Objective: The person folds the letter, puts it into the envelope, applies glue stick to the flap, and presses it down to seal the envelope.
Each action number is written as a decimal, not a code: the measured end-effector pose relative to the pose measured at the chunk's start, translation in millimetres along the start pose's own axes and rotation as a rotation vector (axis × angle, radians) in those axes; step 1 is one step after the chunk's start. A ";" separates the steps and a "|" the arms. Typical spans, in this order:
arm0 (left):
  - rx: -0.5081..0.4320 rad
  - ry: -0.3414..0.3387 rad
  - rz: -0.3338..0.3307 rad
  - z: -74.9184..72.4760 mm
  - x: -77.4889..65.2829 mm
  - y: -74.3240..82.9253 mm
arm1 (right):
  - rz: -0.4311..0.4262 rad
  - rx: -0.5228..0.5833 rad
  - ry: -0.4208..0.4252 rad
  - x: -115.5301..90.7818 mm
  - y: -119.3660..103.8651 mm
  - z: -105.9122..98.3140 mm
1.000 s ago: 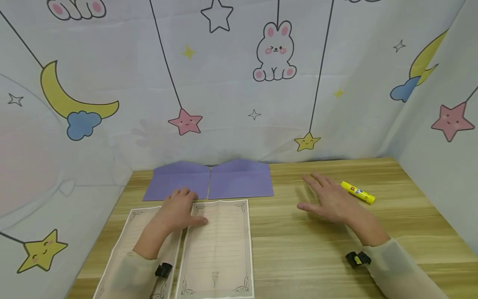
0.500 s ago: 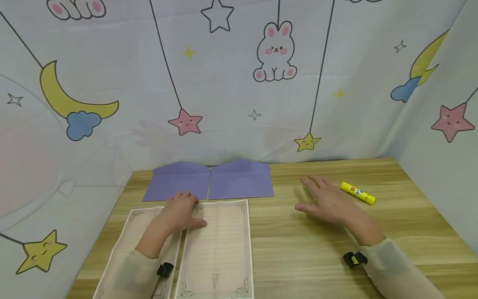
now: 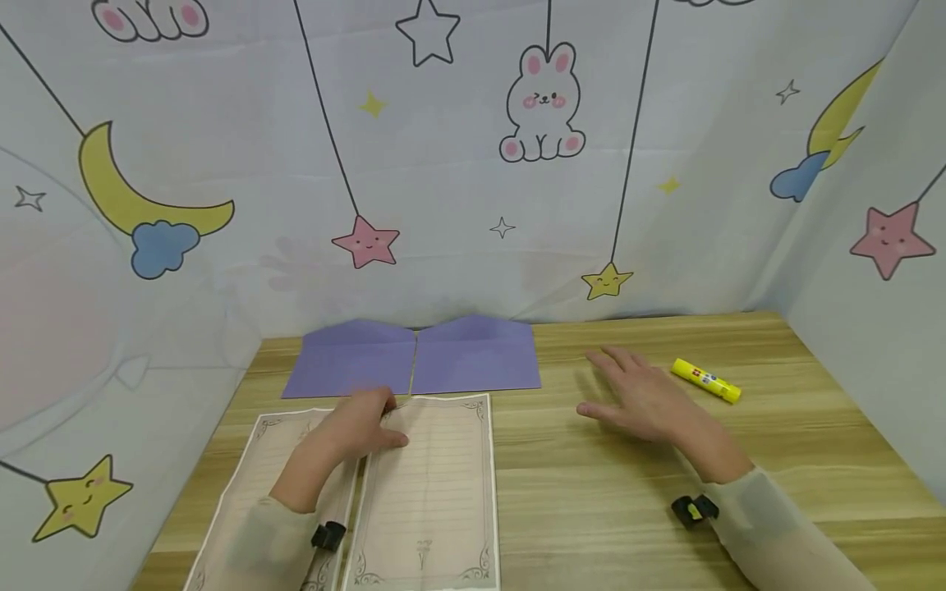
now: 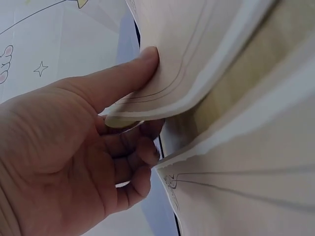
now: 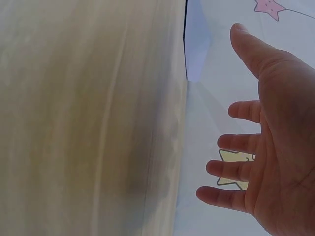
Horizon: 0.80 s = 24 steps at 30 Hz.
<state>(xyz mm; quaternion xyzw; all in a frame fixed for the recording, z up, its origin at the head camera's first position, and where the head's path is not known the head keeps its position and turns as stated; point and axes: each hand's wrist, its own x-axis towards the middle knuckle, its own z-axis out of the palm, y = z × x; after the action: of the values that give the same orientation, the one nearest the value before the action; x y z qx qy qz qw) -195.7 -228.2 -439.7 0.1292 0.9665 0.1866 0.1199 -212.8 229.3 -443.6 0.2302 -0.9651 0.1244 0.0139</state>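
My left hand is at the upper left corner of the right-hand sheet of lined letter paper. In the left wrist view the thumb lies on top of that sheet, with curled fingers beneath its raised edge, pinching it. A second sheet of letter paper lies to the left, partly covered by my left forearm. My right hand hovers over the table with its fingers spread and holds nothing. Just right of it lies a yellow glue stick.
Two purple envelopes, a left one and a right one, lie side by side at the back of the wooden table, flaps toward the curtain. The printed curtain encloses the back and both sides.
My left fingers have curled in around the sheet's upper left corner. The right hand has drifted slightly to the left, still spread.
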 end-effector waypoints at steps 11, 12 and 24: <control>-0.253 0.036 0.027 -4.4 -3.0 -10.0 | -0.013 0.057 -0.005 3.6 -1.5 1.2; -0.272 0.036 0.026 -6.4 -4.0 -10.5 | -0.015 0.064 -0.006 3.9 -2.0 0.9; -0.531 0.099 0.096 -24.5 -7.7 -0.1 | 0.024 0.239 -0.021 6.9 -8.9 -2.0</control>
<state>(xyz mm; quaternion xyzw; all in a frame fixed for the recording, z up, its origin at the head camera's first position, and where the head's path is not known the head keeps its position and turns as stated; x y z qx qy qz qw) -195.4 -238.7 -416.2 0.1296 0.8812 0.4449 0.0932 -215.1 219.0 -439.0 0.2200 -0.9461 0.2362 -0.0254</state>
